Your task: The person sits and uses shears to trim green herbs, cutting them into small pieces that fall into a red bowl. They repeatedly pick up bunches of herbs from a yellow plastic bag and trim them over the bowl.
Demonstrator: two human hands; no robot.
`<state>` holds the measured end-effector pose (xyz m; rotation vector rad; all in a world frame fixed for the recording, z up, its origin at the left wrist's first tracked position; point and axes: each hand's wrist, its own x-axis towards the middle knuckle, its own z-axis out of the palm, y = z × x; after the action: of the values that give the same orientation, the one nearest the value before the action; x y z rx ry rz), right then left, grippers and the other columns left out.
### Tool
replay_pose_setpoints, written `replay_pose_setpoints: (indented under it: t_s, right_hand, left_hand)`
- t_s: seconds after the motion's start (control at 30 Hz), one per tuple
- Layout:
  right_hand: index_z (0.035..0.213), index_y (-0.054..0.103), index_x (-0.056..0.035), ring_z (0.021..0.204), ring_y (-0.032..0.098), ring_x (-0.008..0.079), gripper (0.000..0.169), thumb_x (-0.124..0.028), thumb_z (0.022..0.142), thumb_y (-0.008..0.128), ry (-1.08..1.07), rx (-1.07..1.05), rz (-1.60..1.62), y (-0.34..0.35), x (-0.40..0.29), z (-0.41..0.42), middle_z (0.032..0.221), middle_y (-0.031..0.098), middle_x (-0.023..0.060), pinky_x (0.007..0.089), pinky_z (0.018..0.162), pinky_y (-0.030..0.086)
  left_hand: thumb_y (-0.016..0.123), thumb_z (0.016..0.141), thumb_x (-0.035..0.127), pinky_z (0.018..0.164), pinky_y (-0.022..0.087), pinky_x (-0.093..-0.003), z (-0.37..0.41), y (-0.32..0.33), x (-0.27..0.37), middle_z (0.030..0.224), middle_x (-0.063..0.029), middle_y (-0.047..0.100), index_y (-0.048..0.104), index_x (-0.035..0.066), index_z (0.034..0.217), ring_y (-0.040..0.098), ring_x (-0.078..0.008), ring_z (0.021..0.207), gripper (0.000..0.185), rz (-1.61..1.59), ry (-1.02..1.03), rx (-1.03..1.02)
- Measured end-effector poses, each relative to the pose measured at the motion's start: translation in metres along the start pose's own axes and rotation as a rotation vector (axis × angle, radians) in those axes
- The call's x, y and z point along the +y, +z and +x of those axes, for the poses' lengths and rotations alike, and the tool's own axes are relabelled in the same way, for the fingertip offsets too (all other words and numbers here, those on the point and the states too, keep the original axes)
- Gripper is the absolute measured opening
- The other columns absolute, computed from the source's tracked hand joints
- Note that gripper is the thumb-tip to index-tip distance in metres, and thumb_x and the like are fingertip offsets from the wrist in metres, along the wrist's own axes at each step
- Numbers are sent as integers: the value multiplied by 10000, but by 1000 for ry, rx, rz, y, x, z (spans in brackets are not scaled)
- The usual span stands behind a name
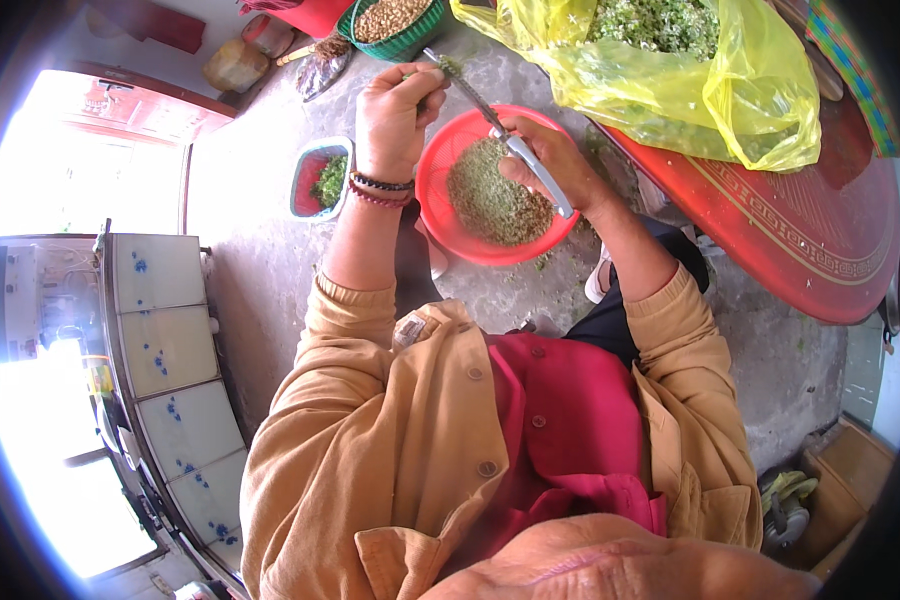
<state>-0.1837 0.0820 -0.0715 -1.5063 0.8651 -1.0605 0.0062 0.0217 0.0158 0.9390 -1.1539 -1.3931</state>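
My left hand [401, 105] pinches a bit of green plant [450, 67] between thumb and fingers, close to the tip of a knife. My right hand [551, 161] is closed around the grey handle of this knife [536, 172], whose narrow blade slants up to the left and bears bits of green. Below both hands a red plastic colander [431, 176] stands on the floor, holding a heap of small pale green and brown plant pieces [495, 199]. To the left stands a small light-rimmed basin [298, 180] with green leaves [331, 180] in it.
A red oval table [787, 232] at the right bears a yellow plastic bag [757, 112] of small white-green blossoms [656, 30]. A green basket [397, 49] of peanuts or similar lies at the top. At the left stands a white tiled cabinet [169, 345].
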Motion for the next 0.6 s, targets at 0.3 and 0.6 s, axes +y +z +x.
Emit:
replay_pose_setpoints:
  t_s: [0.3, 0.6]
  right_hand:
    - [1134, 592, -52, 707, 580, 82, 358, -243, 852, 702, 56, 36, 109, 2, 5, -1, 841, 631, 22, 241, 619, 446]
    - [991, 622, -46, 606, 483, 43, 369, -279, 776, 812, 7, 112, -180, 2, 11, 4, 647, 550, -29, 243, 532, 405]
  left_hand:
    - [579, 864, 32, 450, 310, -186, 4, -26, -5, 751, -47, 566, 611, -21, 913, 458, -80, 557, 80, -153, -79, -100]
    - [488, 963, 187, 413, 342, -219, 29, -5, 28, 840, -101, 521, 501, 57, 798, 439, -113, 596, 211, -511, -273, -259]
